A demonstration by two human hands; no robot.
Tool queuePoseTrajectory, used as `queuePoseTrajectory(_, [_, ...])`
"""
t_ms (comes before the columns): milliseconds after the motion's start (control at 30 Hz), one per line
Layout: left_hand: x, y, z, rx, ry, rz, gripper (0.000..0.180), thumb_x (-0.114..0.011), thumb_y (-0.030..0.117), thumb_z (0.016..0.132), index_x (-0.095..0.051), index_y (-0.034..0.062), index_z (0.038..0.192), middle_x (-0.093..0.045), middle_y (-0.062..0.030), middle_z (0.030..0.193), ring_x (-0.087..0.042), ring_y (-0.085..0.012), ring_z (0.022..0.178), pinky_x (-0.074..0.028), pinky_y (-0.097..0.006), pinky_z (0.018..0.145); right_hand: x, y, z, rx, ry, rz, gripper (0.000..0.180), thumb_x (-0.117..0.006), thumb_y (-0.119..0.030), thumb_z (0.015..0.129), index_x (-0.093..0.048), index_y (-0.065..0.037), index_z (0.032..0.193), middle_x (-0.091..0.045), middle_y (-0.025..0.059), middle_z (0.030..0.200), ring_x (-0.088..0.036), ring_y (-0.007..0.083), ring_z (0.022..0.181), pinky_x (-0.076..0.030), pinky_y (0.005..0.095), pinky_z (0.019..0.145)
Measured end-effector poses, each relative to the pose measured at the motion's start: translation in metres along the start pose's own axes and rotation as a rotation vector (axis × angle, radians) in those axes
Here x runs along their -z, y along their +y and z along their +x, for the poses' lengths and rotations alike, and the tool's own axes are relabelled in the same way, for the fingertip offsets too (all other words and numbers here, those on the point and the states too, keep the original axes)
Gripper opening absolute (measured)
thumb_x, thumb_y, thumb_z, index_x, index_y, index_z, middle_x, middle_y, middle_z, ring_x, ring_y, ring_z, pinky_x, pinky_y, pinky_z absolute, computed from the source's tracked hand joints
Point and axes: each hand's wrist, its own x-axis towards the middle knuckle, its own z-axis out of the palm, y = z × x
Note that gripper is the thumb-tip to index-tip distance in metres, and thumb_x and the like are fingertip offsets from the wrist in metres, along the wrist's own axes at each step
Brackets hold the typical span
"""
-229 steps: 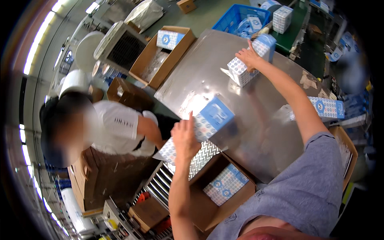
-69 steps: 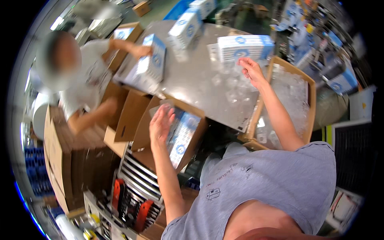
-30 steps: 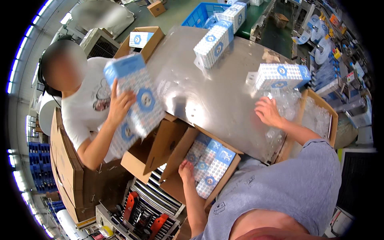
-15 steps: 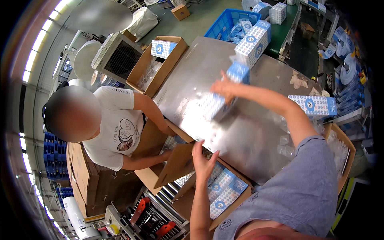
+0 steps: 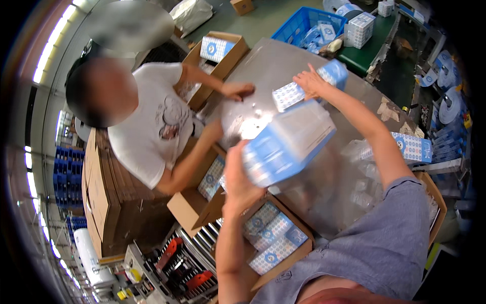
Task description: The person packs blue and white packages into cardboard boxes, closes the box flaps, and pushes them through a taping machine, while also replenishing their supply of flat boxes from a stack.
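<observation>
While the left hand [image 5: 242, 183] has its grip closed on the near end of a blue-and-white carton [image 5: 288, 143], that carton hangs tilted and motion-blurred above the near edge of the metal bench [image 5: 273, 71], over the gap between the bench and an open cardboard box [image 5: 276, 238] below. That box sits just below the bench edge and already holds several patterned blue-and-white cartons lying flat, side by side. The right hand [image 5: 310, 83] is stretched far across the bench, palm down, its fingers laid over a second blue-and-white carton [image 5: 310, 87] that lies on the bench top; the grip looks pressed onto the carton's upper side, though whether the fingers wrap around it cannot be told. A further carton [image 5: 412, 148] of the same kind lies at the right edge of the bench, near crumpled clear plastic wrap [image 5: 362, 172]. On the far side of the bench a co-worker in a white shirt [image 5: 147, 131] leans in, one hand [image 5: 237, 91] resting on the bench and the other arm reaching down toward another open cardboard box [image 5: 200, 195] with cartons inside. Beyond that, a third open box [image 5: 217, 55] holds one carton, and a blue plastic crate [image 5: 311, 28] stands past the far edge of the bench. A roller conveyor [image 5: 202, 243] runs beneath the boxes.
</observation>
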Motion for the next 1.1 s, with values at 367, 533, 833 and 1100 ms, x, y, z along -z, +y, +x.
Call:
queuePoseTrajectory(367, [0.078, 0.037, -0.234, 0.637, 0.033, -0.253, 0.076, -0.086, 0.014, 0.064, -0.049, 0.0017, 0.13, -0.059, -0.0147, 0.118, -0.059, -0.0309, 0.112, -0.047, -0.042, 0.095, -0.029, -0.078, -0.13, -0.241, -0.087, 1.763, 0.092, -0.081, -0.029, 0.077, -0.033, -0.003, 0.15, -0.056, 0.0244, 0.136, -0.062, 0.037, 0.117, -0.051, 0.0486, 0.098])
queuePoseTrajectory(533, [-0.006, -0.052, -0.323, 0.589, -0.229, 0.397, 0.071, -0.084, 0.014, 0.06, -0.053, 0.004, 0.123, -0.058, -0.014, 0.112, -0.055, -0.0363, 0.109, -0.043, -0.052, 0.091, 0.029, -0.123, -0.2, 0.078, -0.241, 2.632, 0.063, -0.071, -0.024, 0.085, -0.049, 0.003, 0.137, -0.062, 0.0208, 0.128, -0.063, 0.0354, 0.117, -0.053, 0.0485, 0.099])
queuePoseTrajectory(833, [-0.027, -0.098, -0.414, 0.321, -0.382, 0.373, 0.095, -0.088, 0.029, 0.059, -0.045, 0.0022, 0.139, -0.047, -0.0202, 0.139, -0.041, -0.0397, 0.131, -0.035, -0.052, 0.107, 0.108, -0.407, -0.256, 0.918, -0.016, 1.062, 0.1, -0.082, -0.004, 0.066, -0.035, -0.019, 0.153, -0.052, 0.0129, 0.136, -0.049, 0.0305, 0.128, -0.037, 0.0442, 0.109])
queuePoseTrajectory(1100, [0.046, -0.069, -0.41, 0.423, -0.214, 0.158, 0.059, -0.074, 0.008, 0.076, -0.053, 0.0006, 0.13, -0.055, -0.0211, 0.13, -0.053, -0.0394, 0.119, -0.045, -0.046, 0.1, -0.083, -0.52, -0.18, 0.625, -0.325, 0.133, 0.097, -0.072, -0.013, 0.074, -0.027, -0.048, 0.153, -0.043, 0.0154, 0.149, -0.04, 0.0362, 0.139, -0.029, 0.0495, 0.115])
